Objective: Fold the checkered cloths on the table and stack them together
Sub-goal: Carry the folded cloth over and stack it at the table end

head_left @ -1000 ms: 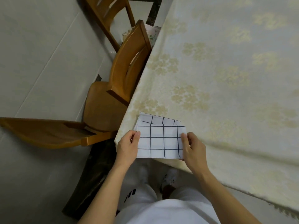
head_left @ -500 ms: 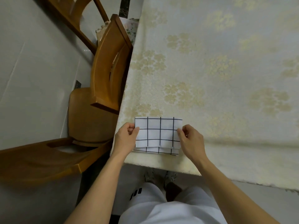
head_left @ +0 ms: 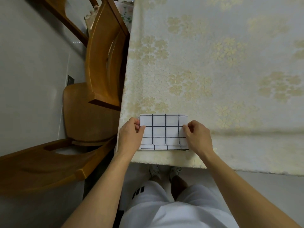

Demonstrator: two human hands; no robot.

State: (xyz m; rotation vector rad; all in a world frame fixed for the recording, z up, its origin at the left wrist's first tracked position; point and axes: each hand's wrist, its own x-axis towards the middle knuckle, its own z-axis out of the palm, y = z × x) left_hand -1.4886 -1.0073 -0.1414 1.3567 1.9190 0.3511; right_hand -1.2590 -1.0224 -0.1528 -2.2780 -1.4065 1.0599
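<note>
You pinch the folded cloth (head_left: 164, 129) at both ends, left hand (head_left: 130, 137) and right hand (head_left: 197, 137), fingers curled, squaring it over the cloth beneath (head_left: 164, 148) at the table (head_left: 230, 79) edge.

Both my hands on a folded checkered cloth at the bench edge.

My left hand (head_left: 130, 135) pinches the cloth's (head_left: 164, 130) left edge, my right hand (head_left: 196, 135) its right edge; a lower layer (head_left: 164, 147) peeks out just toward me. Left of my left hand stand wooden chairs (head_left: 102, 76); flowered tablecloth (head_left: 213, 71) stretches beyond my fingers.
</note>
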